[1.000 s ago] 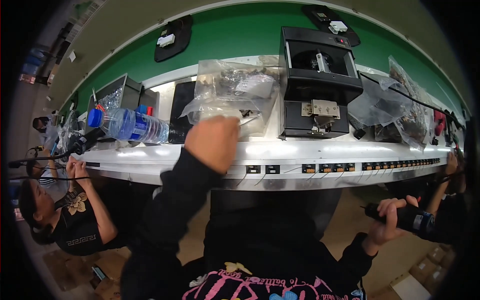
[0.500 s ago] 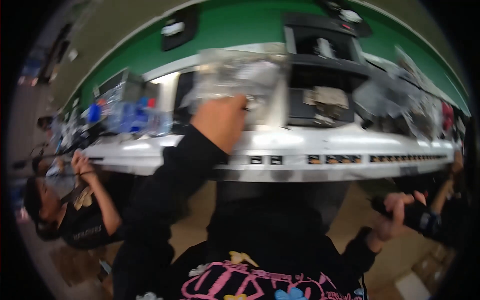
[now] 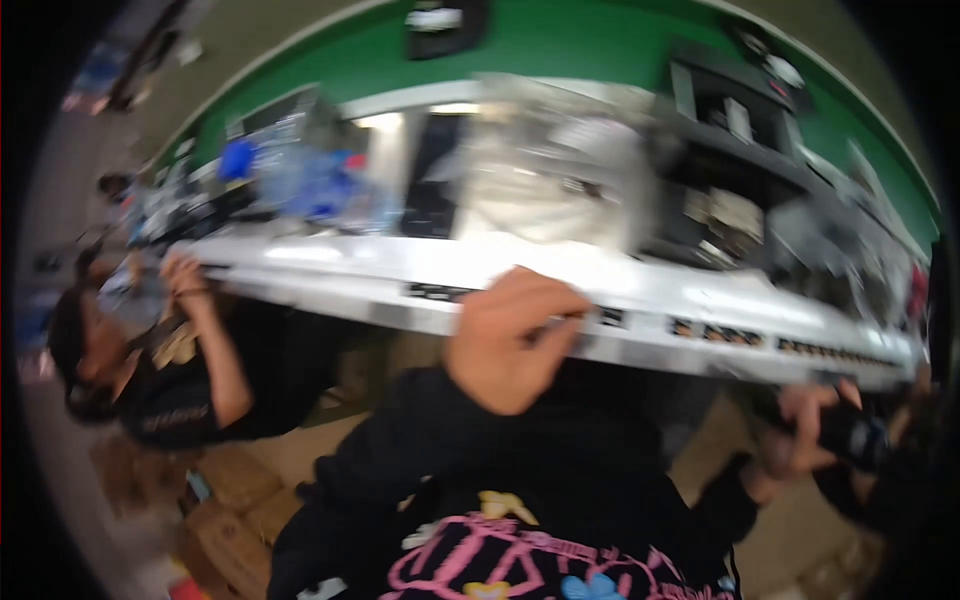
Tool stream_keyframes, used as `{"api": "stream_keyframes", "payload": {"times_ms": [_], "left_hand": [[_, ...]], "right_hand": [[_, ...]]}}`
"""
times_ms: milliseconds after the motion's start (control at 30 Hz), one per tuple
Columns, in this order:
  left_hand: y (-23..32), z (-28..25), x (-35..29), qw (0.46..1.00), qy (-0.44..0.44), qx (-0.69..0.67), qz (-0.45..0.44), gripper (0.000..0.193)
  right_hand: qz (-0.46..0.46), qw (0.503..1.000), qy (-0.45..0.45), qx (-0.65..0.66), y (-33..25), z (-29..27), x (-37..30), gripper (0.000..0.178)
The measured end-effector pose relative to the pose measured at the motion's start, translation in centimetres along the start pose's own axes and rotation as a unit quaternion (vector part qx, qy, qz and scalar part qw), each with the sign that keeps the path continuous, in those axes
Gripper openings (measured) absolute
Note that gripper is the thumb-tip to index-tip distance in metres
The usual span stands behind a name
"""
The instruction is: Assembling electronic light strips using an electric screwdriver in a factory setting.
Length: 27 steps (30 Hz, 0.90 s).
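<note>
My left hand point(image 3: 515, 340) is raised over the front edge of the white workbench point(image 3: 330, 265), its fingers curled in a pinch. A small dark spot shows between thumb and finger; blur hides what it is. Low on the right, my right hand point(image 3: 800, 430) is wrapped round a black cylindrical object point(image 3: 853, 435), whose exact kind I cannot make out. Beyond my left hand stands a pale container with clear plastic bags point(image 3: 560, 150), smeared by motion.
Blue-capped clear bottles point(image 3: 325, 190) crowd the bench at left. A black shelf unit point(image 3: 735, 150) and plastic bags point(image 3: 830, 245) stand at right. Another person point(image 3: 150, 360) is at the left, hands at the bench edge. Cardboard boxes point(image 3: 235, 500) lie on the floor.
My left hand has drawn back from the bags on the bench toward my body. The view has swung, and my right hand still grips the black object.
</note>
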State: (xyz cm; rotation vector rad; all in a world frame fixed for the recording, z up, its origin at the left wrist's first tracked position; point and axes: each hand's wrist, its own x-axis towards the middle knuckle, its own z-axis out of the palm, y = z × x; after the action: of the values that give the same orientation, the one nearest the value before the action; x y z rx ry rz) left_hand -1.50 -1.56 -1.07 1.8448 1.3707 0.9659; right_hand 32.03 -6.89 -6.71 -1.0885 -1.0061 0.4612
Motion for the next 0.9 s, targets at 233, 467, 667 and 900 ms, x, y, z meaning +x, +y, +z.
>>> {"api": "stream_keyframes", "payload": {"times_ms": [233, 467, 667, 900], "left_hand": [[0.1, 3.3, 0.0, 0.997, -0.007, 0.049, 0.065, 0.020], [-0.2, 6.1, 0.6, 0.979, -0.005, 0.106, 0.173, 0.025], [-0.6, 6.2, 0.7, 0.974, -0.012, 0.150, 0.167, 0.027], [-0.8, 5.9, 1.0, 0.976, 0.003, 0.146, 0.159, 0.023]], "right_hand": [[0.012, 0.999, -0.027, 0.027, -2.1, 1.5, -0.4, 0.047], [0.018, 0.999, -0.024, 0.025, -1.9, 0.2, -0.3, 0.047], [0.012, 0.999, -0.025, 0.022, -1.9, 0.3, -0.3, 0.047], [0.024, 0.998, -0.013, 0.051, -1.8, 0.5, -0.3, 0.051]]}}
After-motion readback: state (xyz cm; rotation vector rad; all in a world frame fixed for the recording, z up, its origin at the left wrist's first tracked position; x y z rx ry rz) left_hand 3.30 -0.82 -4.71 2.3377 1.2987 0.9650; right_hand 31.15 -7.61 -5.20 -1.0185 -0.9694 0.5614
